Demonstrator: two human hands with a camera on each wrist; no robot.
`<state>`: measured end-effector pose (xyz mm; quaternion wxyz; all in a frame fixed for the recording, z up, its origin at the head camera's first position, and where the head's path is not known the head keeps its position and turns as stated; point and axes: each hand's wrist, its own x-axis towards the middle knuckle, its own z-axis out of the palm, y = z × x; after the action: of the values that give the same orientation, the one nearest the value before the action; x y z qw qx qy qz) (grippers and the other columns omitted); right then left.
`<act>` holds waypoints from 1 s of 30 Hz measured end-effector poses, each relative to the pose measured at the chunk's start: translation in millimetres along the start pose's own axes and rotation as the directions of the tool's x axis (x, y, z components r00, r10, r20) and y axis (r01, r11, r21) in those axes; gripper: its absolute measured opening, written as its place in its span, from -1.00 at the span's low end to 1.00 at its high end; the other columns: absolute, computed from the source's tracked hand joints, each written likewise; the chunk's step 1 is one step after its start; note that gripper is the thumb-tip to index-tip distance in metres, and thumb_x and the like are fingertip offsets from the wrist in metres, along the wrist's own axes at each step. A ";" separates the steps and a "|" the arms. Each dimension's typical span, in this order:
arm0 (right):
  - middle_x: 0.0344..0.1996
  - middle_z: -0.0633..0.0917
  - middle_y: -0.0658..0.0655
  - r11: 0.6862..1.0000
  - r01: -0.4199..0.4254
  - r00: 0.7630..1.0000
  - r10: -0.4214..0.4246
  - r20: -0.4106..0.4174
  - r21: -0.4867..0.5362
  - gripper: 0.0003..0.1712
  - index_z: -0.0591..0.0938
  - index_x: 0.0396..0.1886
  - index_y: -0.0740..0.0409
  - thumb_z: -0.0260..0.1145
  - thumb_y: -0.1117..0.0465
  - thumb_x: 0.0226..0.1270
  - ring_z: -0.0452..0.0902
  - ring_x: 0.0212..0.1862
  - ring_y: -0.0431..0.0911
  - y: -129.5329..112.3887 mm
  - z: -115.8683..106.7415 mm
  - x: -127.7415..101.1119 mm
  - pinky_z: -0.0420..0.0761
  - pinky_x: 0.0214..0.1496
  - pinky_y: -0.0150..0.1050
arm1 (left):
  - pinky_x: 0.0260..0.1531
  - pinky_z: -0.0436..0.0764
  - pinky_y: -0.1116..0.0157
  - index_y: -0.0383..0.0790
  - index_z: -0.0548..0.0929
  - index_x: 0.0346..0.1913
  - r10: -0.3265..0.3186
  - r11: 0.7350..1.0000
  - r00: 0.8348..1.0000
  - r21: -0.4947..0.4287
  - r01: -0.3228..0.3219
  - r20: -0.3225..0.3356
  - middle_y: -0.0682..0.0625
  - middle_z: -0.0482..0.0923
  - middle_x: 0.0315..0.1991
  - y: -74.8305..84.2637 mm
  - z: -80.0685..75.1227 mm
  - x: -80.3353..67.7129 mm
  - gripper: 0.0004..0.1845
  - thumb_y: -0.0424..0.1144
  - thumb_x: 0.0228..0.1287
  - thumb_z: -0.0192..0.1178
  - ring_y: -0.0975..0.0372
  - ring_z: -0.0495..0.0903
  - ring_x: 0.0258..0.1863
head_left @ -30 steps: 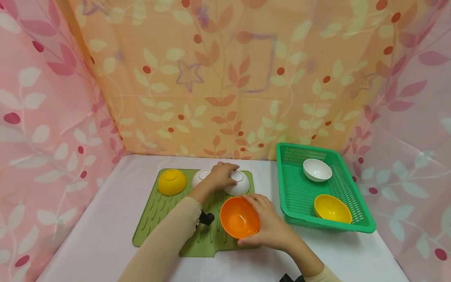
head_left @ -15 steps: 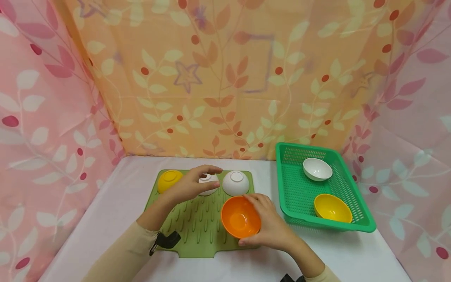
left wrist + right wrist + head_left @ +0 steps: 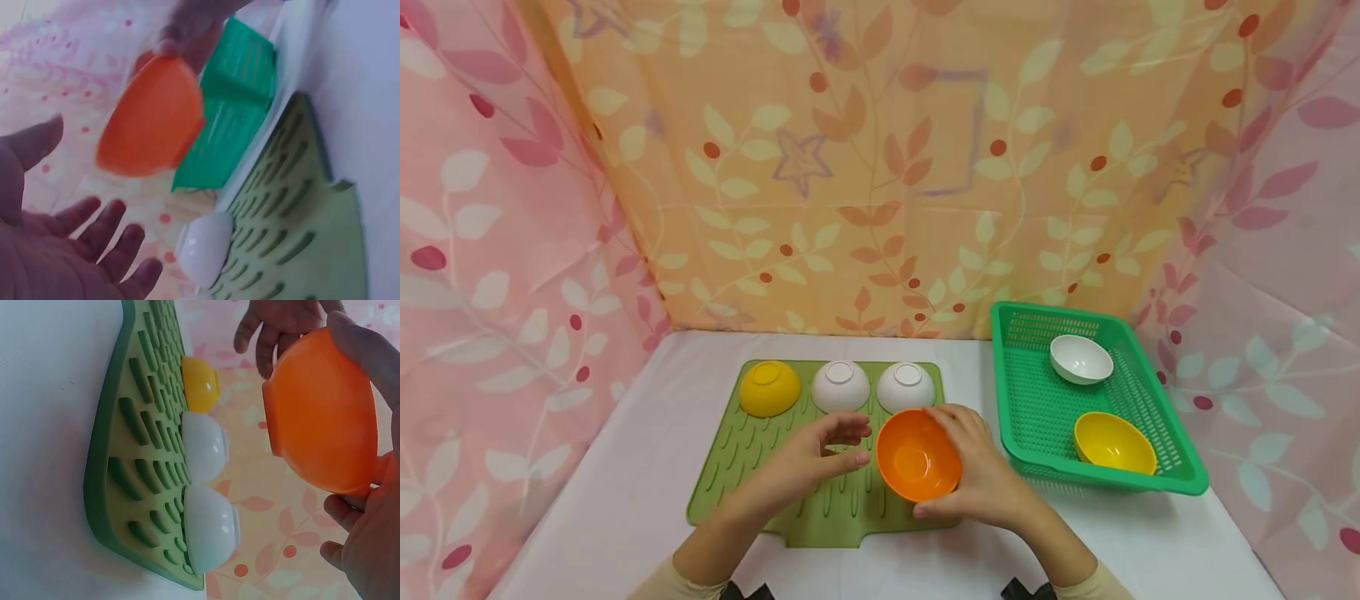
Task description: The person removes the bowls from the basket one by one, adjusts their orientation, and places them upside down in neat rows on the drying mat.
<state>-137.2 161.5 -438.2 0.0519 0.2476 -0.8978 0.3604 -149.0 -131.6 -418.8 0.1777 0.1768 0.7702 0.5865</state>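
Note:
My right hand (image 3: pixel 981 471) holds an orange bowl (image 3: pixel 917 457) by its right side, fingers at the far rim and thumb at the near rim. Its hollow faces up toward me in the head view. The right wrist view shows the bowl (image 3: pixel 322 415) raised off the green drying mat (image 3: pixel 722 467). My left hand (image 3: pixel 808 457) is just left of the bowl, its fingers spread and apart from it; in the left wrist view the palm is bare. Along the mat's back edge sit a yellow bowl (image 3: pixel 770 389) and two white bowls (image 3: pixel 840 387), all upside down.
A green plastic basket (image 3: pixel 1011 392) stands at the right, with a white bowl (image 3: pixel 1081 360) in its back part and a yellow bowl (image 3: pixel 1115 443) near its front. Floral cloth (image 3: pixel 880 167) hangs behind the white-covered table (image 3: pixel 662 400) and at both sides.
My left hand has come away from the right-hand white bowl on the mat, swung left, then come down and toward me beside the orange bowl. My right hand holds the bowl almost still.

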 end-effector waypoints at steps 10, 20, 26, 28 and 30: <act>0.44 0.29 -0.13 0.997 0.074 0.996 -0.074 -0.052 0.001 0.40 0.29 0.56 -0.21 0.63 -0.53 -0.37 0.14 0.45 -0.10 6.6 -3.5 1.5 0.47 0.26 0.24 | 0.18 0.61 0.07 -0.30 0.47 0.38 -0.070 0.992 0.997 -0.100 0.072 0.019 -0.10 0.58 0.25 -11.3 21.8 2.1 -0.35 0.00 0.40 0.33 0.03 0.54 0.24; 0.46 0.30 -0.03 0.984 0.170 0.977 -0.174 -0.124 -0.047 0.47 0.26 0.58 -0.10 0.77 -0.31 -0.41 0.13 0.47 -0.03 1.9 -1.3 0.7 0.44 0.28 0.28 | 0.12 0.59 0.04 -0.39 0.47 0.38 -0.050 0.956 0.983 -0.278 0.098 0.176 -0.13 0.62 0.20 -17.9 31.8 3.9 -0.42 -0.04 0.52 0.20 -0.04 0.57 0.20; 0.47 0.30 0.02 0.969 0.222 0.955 -0.239 -0.178 -0.111 0.53 0.22 0.61 -0.02 0.80 -0.25 -0.43 0.09 0.50 0.02 -3.5 3.2 0.7 0.27 0.44 0.20 | 0.10 0.56 0.10 -0.38 0.48 0.34 -0.042 0.928 0.990 -0.361 0.090 0.138 -0.02 0.62 0.03 -15.4 35.4 2.5 -0.47 -0.10 0.49 0.25 0.12 0.56 0.05; 0.48 0.29 0.05 0.960 0.249 0.944 -0.270 -0.187 -0.131 0.55 0.21 0.61 0.04 0.80 -0.24 -0.44 0.08 0.51 0.05 -4.6 4.2 0.8 0.16 0.51 0.10 | 0.12 0.56 0.14 -0.36 0.46 0.35 -0.051 0.925 0.994 -0.370 0.086 0.101 -0.03 0.61 0.07 -13.3 36.0 1.4 -0.45 -0.14 0.45 0.29 0.13 0.55 0.06; 0.49 0.29 0.09 0.951 0.284 0.932 -0.304 -0.197 -0.125 0.55 0.21 0.61 0.11 0.80 -0.22 -0.43 0.09 0.51 0.08 -5.6 4.3 0.8 0.11 0.52 0.09 | 0.12 0.58 0.16 -0.33 0.48 0.34 -0.056 0.935 0.997 -0.348 0.070 0.050 -0.07 0.60 0.12 -11.6 35.8 0.2 -0.43 -0.18 0.37 0.37 0.11 0.54 0.10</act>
<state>-134.9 154.8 -437.7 0.2131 0.3363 -0.8559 0.3301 -132.7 -104.3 -438.9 0.2402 0.1290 0.6553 0.7044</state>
